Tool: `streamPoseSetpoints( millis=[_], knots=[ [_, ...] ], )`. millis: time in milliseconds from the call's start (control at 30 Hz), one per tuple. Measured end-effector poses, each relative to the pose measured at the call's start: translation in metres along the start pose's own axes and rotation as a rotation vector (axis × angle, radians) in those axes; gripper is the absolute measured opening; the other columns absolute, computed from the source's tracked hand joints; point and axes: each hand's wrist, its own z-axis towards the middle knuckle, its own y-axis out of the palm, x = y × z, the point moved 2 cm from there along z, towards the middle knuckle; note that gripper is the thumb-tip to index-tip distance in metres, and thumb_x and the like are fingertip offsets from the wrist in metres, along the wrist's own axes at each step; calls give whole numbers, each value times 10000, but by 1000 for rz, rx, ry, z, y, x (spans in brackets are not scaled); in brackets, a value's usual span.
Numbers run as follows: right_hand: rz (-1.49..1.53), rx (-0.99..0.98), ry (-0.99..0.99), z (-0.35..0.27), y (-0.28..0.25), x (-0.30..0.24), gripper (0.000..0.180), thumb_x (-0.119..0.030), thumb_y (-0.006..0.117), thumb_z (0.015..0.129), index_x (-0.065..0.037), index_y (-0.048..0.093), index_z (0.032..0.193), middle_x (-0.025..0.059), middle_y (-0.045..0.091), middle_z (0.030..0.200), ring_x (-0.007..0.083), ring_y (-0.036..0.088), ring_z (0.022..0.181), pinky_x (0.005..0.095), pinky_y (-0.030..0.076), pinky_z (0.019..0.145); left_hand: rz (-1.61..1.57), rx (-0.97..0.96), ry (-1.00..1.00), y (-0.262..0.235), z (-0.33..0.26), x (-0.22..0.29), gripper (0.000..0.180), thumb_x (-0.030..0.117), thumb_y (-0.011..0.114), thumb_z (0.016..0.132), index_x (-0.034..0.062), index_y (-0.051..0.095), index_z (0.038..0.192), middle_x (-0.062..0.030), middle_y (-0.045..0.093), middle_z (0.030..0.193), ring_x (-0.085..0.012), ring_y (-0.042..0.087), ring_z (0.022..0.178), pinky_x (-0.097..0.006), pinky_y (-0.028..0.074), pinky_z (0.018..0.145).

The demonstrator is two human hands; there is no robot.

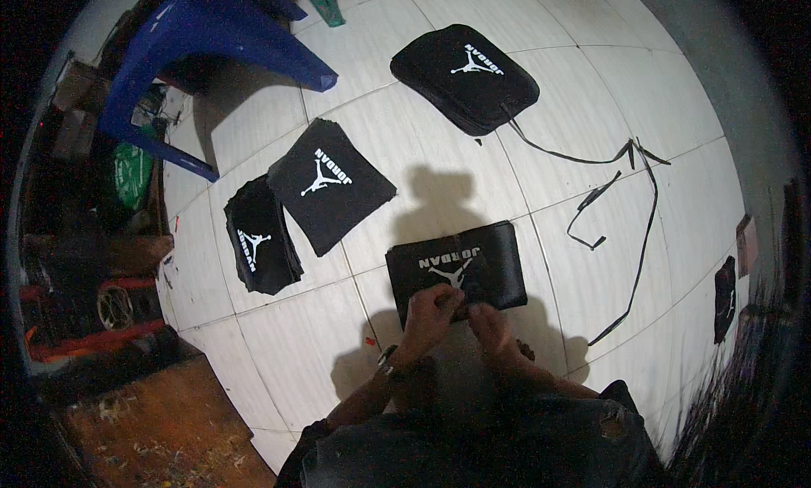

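In front of me lies a black rectangular stack of sheet material (496, 272) with a pale printed figure and lettering, upside down to me. Over its near edge my left hand (432, 309) is closed, thumb and fingertips pinched together; a watch circles that wrist. Close beside it my right hand (492, 327) is closed too, its fingertips drawn together. Whatever sits between the fingers is too small to make out. Part of the print and the stack's near edge are hidden behind both hands.
Left of me lie two stacks of black printed pieces (334, 205) (274, 251). Beyond is a rounded black stack (439, 87), with thin black strips (652, 226) trailing right. A blue plastic chair (220, 23) stands far left, above a brown board (160, 420). A wall (726, 74) bounds the right.
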Motion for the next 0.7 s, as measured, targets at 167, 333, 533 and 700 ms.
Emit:
streamPoseSetpoints(
  millis=[167,333,533,700],
  knots=[
    [553,-85,350,0,-7,-21,280,-329,611,998,-97,609,840,-40,504,669,86,463,571,291,352,519,-172,-30,141,-5,-8,38,270,216,653,1007,-9,724,1137,-161,729,929,-165,669,836,-351,531,772],
    [27,-256,-37,3,-13,-42,272,-324,600,1003,-73,649,909,-49,542,703,84,481,605,296,399,541,197,-381,470,-37,4,55,273,202,658,988,-3,711,1160,-159,738,1003,-273,705,873,-373,546,794],
    [-235,76,-392,6,-52,-33,274,-312,613,1022,-40,642,1042,41,612,731,127,557,647,339,471,589,625,-193,733,-79,31,42,213,200,664,964,-4,689,1018,-209,691,948,-389,676,890,-457,543,799],
    [-890,386,-449,-5,-83,-13,202,-215,597,1043,-14,613,1062,146,631,741,295,657,680,389,503,627,626,-47,464,-110,57,-9,158,159,667,956,10,710,986,-191,691,1001,-383,663,941,-495,514,890]
  ],
)
